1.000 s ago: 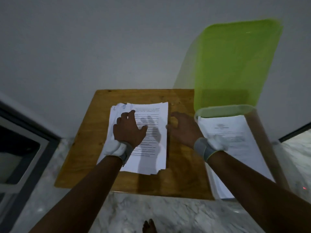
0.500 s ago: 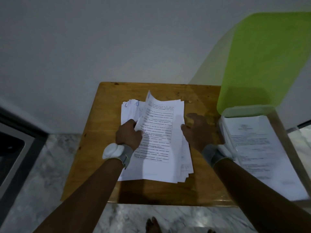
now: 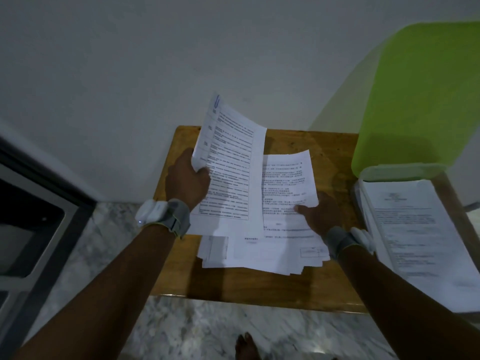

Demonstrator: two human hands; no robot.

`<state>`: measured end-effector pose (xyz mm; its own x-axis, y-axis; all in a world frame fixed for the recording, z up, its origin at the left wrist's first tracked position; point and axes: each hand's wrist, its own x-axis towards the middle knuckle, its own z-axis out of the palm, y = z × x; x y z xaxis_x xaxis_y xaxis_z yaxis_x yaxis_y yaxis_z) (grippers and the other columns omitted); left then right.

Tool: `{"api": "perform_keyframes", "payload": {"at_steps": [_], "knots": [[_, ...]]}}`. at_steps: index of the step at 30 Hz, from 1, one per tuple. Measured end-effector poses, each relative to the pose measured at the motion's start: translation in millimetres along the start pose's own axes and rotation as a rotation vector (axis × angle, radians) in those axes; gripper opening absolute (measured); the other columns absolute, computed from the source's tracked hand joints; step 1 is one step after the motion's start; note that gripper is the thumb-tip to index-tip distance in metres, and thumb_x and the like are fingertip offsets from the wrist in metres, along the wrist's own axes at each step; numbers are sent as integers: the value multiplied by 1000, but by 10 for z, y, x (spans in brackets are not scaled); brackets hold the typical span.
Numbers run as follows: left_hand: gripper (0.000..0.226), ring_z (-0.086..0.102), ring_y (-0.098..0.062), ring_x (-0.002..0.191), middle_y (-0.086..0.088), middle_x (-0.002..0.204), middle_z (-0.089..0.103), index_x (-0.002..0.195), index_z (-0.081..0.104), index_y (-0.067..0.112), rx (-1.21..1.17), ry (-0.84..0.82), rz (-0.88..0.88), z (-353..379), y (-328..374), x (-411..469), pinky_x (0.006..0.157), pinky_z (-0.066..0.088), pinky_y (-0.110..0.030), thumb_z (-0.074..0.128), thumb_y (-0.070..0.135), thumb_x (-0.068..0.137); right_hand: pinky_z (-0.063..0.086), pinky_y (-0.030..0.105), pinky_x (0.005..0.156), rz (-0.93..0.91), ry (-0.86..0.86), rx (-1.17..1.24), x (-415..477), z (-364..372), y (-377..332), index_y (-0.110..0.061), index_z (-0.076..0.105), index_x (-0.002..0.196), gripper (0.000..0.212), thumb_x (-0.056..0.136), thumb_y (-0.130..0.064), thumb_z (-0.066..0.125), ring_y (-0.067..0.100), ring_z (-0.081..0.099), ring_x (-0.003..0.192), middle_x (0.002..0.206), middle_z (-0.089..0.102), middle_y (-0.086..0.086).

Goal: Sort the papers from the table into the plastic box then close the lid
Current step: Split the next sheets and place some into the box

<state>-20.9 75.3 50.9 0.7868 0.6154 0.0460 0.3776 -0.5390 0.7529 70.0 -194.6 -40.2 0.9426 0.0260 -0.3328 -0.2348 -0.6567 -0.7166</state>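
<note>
While left hand (image 3: 187, 179) lifts sheets (image 3: 228, 167) | box (image 3: 405, 175) right, lid (image 3: 420, 97) apparently upright

A small square wooden table (image 3: 259, 287) stands against the plain wall (image 3: 155, 61). On its middle lies a loose stack of printed white papers (image 3: 262, 253). Above the stack's left part, a clipped sheaf of printed sheets (image 3: 228, 167) is raised, tilted. To the table's right sits a clear plastic box (image 3: 452, 211) with printed sheets (image 3: 415, 229) inside, its translucent green lid (image 3: 420, 100) upright behind.

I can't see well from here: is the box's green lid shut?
No, the green lid stands raised above the box, with papers visible inside.
</note>
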Motion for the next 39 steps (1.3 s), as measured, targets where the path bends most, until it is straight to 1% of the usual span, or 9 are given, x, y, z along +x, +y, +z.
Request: {"api": "perform_keyframes", "payload": {"at_steps": [5,7,12,17,22,26,31,34,39], "knots": [[30,59,-18,87,-11,109,68,118,57,11,-15,42,8,-14,265,-120,74,43,-28,55,13,89,54,41,87,-191,105,-48,-76,-348,-34,-20,66,111,25,88,-30,63,29,66,97,109,71,3],[32,54,-14,84,-8,110,68,121,57,15,-21,63,15,-48,398,-145,74,40,-27,54,14,89,51,33,80,-212,123,-9,-83,-516,-117,-25,66,105,18,88,-30,61,23,64,87,100,71,-2],[10,57,-24,77,-4,91,64,95,56,19,10,147,46,-166,968,-200,67,43,-30,54,19,85,56,39,75,-271,214,81,-115,-1296,-376,-23,67,94,10,84,-23,66,31,67,84,88,70,1],[10,59,-27,78,-1,87,63,92,56,19,-12,200,69,-161,1523,-388,68,42,-30,53,19,82,58,42,76,-320,291,105,-198,-2192,-453,-19,68,87,8,80,-18,72,30,69,81,91,75,8],[13,61,-29,80,-3,90,66,94,58,18,-28,203,115,208,2224,-794,69,47,-33,54,19,82,50,28,69,-327,324,156,-322,-3159,-156,-17,71,90,12,78,-18,73,25,69,80,85,72,2],[15,61,-28,79,-5,91,66,98,58,14,-22,192,106,574,2471,-1040,70,51,-35,55,18,83,57,35,74,-311,309,153,-291,-3537,133,-18,70,92,13,79,-18,70,27,69,81,89,73,4],[12,61,-23,78,2,90,63,96,56,22,1,176,78,989,2565,-1314,64,48,-28,57,25,84,58,39,78,-223,264,118,-151,-3714,677,-20,69,93,16,77,-20,69,30,69,83,93,74,7],[17,63,-24,88,1,98,65,101,56,25,-36,144,39,1101,2580,-1452,75,56,-36,58,27,84,56,34,79,-150,189,91,-98,-3579,984,-19,67,104,25,79,-18,69,30,68,88,103,73,8],[33,63,-35,103,-7,115,66,112,56,24,-62,33,-29,1421,2582,-1745,89,55,-50,59,32,79,51,37,94,-41,52,11,-66,-3214,1460,-16,58,126,43,84,-15,62,34,62,110,125,65,12]]}}
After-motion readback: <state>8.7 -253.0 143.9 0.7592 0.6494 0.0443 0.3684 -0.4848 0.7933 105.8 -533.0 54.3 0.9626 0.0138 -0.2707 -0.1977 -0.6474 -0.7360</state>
